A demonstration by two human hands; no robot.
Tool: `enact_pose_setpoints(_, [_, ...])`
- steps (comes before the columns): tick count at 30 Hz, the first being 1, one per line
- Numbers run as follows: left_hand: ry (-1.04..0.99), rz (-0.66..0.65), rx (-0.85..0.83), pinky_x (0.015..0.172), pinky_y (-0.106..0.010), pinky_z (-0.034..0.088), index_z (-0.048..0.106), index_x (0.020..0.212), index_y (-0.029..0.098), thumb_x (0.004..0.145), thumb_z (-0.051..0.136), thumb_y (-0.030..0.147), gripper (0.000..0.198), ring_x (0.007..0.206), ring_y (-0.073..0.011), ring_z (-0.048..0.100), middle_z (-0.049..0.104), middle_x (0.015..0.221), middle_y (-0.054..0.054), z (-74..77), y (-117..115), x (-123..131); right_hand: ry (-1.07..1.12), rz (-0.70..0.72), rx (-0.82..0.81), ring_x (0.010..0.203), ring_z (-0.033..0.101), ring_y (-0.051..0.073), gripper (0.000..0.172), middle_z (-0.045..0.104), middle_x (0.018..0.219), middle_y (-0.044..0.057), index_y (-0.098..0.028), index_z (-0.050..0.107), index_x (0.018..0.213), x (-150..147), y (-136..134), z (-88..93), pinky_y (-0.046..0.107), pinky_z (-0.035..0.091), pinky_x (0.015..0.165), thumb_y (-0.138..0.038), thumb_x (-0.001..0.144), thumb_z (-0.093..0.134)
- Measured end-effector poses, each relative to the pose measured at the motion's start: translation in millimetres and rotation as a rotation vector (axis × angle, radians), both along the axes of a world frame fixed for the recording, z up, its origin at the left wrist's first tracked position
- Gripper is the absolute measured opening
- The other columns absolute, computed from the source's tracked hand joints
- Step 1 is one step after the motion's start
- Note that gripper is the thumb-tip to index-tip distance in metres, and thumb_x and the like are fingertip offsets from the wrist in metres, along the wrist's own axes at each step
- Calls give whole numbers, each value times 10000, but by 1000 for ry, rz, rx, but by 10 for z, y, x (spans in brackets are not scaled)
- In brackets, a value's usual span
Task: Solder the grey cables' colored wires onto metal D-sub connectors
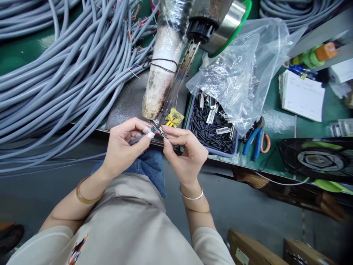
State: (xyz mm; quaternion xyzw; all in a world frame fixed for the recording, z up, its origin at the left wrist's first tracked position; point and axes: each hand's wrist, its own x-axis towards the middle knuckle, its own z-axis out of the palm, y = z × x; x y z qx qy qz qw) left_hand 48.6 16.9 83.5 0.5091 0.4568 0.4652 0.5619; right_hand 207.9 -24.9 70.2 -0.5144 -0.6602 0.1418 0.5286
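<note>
My left hand (pixel 127 143) pinches the end of a grey cable (pixel 136 140), whose thin coloured wires (pixel 154 129) fan out at the fingertips. Opposite it, my right hand (pixel 183 149) is closed on a small metal multi-pin connector (pixel 162 131). The wires meet the connector between the two hands, just below the dirty tip of a white wrapped nozzle (pixel 157 88). Whether each wire is joined to a pin is too small to tell. Just behind my right fingertips lies a yellow piece (pixel 174 118).
A bundle of grey cables (pixel 68 73) covers the left. A bin (pixel 234 149) of black sleeves and connectors stands right of my hands, partly under a clear plastic bag (pixel 242 62). Farther right are blue-handled cutters (pixel 256 141), a notepad (pixel 302 95) and a black fan (pixel 317 160).
</note>
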Motion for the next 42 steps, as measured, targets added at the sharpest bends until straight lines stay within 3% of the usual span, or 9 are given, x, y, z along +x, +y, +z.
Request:
enact_pose_setpoints(17, [56, 59, 187, 561, -153, 465, 656, 732, 169, 761, 713, 95, 98, 667, -78, 616, 670, 742, 9, 6, 7, 43, -86, -36, 72, 933, 778, 179, 192, 802, 1065, 37, -238, 688, 916, -10, 63, 39, 331, 670, 822, -67, 855, 751])
enact_pose_setpoints(27, [72, -56, 51, 550, -173, 468, 651, 729, 157, 778, 713, 141, 80, 679, -99, 632, 688, 759, -11, -48, 19, -4, -327, -55, 142, 902, 787, 142, 186, 812, 1058, 68, -219, 623, 926, 3, 8, -11, 223, 638, 761, -67, 882, 721])
enact_pose_setpoints(31, [101, -136, 99, 620, -195, 512, 714, 820, 154, 843, 713, 168, 27, 776, -123, 664, 737, 925, -56, -71, -64, -43, -345, -101, 183, 909, 792, 146, 202, 815, 1058, 61, -216, 644, 964, 30, -53, -23, 219, 636, 788, -57, 875, 731])
enact_pose_setpoints(33, [132, -150, 147, 637, -203, 521, 754, 978, 165, 852, 744, 194, 129, 787, -121, 655, 744, 1041, -75, -94, -131, -71, -345, -135, 196, 899, 794, 149, 214, 818, 1045, 52, -220, 647, 962, 42, -85, -26, 225, 637, 783, -51, 867, 737])
enact_pose_setpoints(36, [181, -89, 218, 663, -206, 520, 772, 1066, 179, 844, 781, 201, 223, 761, -112, 633, 762, 992, -64, -138, -233, -115, -310, -184, 194, 878, 793, 147, 218, 818, 1020, 20, -240, 645, 944, 62, -107, -36, 238, 638, 759, -55, 868, 733])
enact_pose_setpoints(38, [144, -94, 144, 630, -200, 512, 791, 986, 164, 853, 777, 210, 141, 685, -101, 626, 767, 851, -49, -162, -276, -147, -247, -163, 132, 892, 788, 150, 198, 813, 1004, 7, -244, 640, 926, 82, -110, -49, 250, 638, 757, -69, 880, 721])
enact_pose_setpoints(40, [10, -209, -74, 499, -186, 459, 787, 933, 145, 875, 758, 262, 134, 530, -76, 572, 745, 722, -35, -176, -291, -186, -165, -132, 36, 872, 783, 153, 150, 803, 982, 7, -241, 637, 932, 113, -128, -61, 254, 630, 704, -103, 911, 693])
enact_pose_setpoints(42, [-146, -348, -308, 378, -169, 348, 763, 906, 129, 886, 747, 334, 206, 401, -45, 473, 720, 659, -26, -182, -285, -230, -75, -151, 16, 687, 742, 128, 104, 780, 892, -7, -246, 635, 968, 152, -186, -54, 241, 568, 556, -142, 959, 634])
